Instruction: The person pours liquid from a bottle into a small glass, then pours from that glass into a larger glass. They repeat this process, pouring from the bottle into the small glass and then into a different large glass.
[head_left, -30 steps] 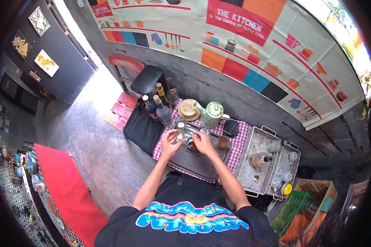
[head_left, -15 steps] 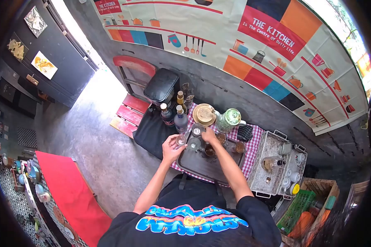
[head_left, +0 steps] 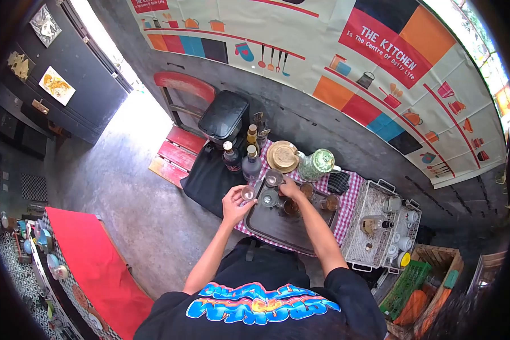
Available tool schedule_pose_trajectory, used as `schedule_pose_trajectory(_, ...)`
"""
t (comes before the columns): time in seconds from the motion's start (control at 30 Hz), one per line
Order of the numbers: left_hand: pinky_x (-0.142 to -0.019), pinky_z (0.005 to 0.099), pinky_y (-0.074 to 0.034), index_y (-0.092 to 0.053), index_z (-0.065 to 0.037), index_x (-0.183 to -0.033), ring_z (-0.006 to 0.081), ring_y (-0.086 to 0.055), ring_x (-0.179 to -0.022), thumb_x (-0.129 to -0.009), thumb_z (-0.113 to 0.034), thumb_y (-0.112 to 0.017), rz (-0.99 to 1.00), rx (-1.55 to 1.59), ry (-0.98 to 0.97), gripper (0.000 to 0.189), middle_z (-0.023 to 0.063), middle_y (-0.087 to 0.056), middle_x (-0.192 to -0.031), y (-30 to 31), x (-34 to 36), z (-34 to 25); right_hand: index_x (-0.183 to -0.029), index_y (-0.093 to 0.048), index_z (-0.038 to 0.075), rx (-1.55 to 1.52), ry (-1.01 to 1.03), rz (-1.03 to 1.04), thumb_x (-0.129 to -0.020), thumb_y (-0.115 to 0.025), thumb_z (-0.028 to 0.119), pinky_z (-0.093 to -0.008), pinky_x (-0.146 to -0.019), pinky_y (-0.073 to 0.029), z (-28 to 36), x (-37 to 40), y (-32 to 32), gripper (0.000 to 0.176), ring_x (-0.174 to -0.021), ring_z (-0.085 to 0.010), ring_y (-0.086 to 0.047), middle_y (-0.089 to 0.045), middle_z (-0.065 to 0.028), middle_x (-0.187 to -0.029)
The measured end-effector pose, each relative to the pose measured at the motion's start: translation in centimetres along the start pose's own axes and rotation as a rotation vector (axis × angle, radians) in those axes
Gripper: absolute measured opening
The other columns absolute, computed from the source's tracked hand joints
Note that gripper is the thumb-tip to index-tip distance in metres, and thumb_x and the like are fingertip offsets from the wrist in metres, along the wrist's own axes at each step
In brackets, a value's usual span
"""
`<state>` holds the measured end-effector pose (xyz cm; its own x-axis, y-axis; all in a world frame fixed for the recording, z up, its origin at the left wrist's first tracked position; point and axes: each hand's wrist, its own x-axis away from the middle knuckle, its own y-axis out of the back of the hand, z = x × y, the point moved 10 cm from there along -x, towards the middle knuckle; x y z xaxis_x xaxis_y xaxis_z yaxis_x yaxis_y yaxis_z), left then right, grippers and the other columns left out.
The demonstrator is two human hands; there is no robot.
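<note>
My left hand (head_left: pixel 236 205) grips a small clear glass (head_left: pixel 248 193) by its side, at the left edge of a dark tray (head_left: pixel 260 222). My right hand (head_left: pixel 289 189) is closed on another clear glass (head_left: pixel 274 177) near the tray's far left corner. Between the two hands stands a third clear glass (head_left: pixel 269 198). Partly behind my right forearm are brown-looking glasses, one at the near side (head_left: pixel 290 208), one farther back (head_left: pixel 307 190) and one lying or tilted to the right (head_left: pixel 330 202).
Bottles (head_left: pixel 251 164) stand beyond the tray's left side. A woven round lid (head_left: pixel 282 156) and a green-lidded glass jug (head_left: pixel 322 162) sit behind it on the checkered cloth (head_left: pixel 351 190). To the right is a wire rack (head_left: pixel 359 247) with jars and cups.
The view has shifted slightly. Both hands keep hold of the same glasses in nearly the same places.
</note>
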<state>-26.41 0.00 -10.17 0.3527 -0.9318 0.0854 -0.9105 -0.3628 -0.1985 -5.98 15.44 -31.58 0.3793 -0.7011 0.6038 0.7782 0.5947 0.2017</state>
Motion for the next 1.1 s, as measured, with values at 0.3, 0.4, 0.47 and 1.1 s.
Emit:
schedule_pose_trajectory(0.3,-0.097,0.0313,-0.055,-0.056,0.002,-0.121,0.0165,-0.067,-0.108,-0.075,0.004,-0.083,-0.002,-0.011,0.003,0.053,0.0109,-0.068,-0.115,0.6,-0.1,0.0,-0.111,-0.057,-0.005,-0.183,-0.016,-0.011,-0.100,-0.034,0.024,-0.0349,-0.071,-0.059,2.2,1.8,0.3,0.039,-0.078,-0.0262,-0.069,-0.064,-0.0159,-0.095)
schedule_pose_trajectory(0.4,-0.097,0.0306,-0.055,-0.056,0.002,-0.121,0.0157,-0.066,-0.109,-0.075,0.006,-0.082,0.001,-0.013,0.006,0.053,0.0102,-0.067,-0.116,0.7,0.0,-0.2,-0.103,-0.058,-0.008,-0.064,0.092,-0.016,-0.103,-0.029,0.028,-0.0362,-0.071,-0.058,2.0,0.6,0.1,0.047,-0.077,-0.0277,-0.069,-0.065,-0.0181,-0.094)
schedule_pose_trajectory(0.47,-0.097,0.0307,-0.055,-0.056,0.002,-0.121,0.0157,-0.066,-0.109,-0.075,0.006,-0.082,0.002,-0.015,0.000,0.053,0.0101,-0.067,-0.117,0.7,0.1,-0.1,-0.092,-0.061,-0.008,0.023,0.134,-0.063,-0.101,-0.029,0.025,-0.0355,-0.067,-0.056,2.2,0.4,0.4,0.047,-0.070,-0.0260,-0.069,-0.069,-0.0194,-0.085)
schedule_pose_trajectory(1.1,-0.096,0.0302,-0.055,-0.063,0.004,-0.126,0.0166,-0.066,-0.109,-0.074,0.001,-0.085,0.176,-0.072,-0.181,0.056,0.0100,-0.066,-0.120,-8.2,-1.6,-3.4,-0.069,-0.059,-0.004,0.177,0.573,-0.604,-0.101,-0.038,0.024,-0.0445,-0.059,-0.047,12.0,19.5,10.2,0.047,-0.057,-0.0318,-0.063,-0.062,-0.0190,-0.062)
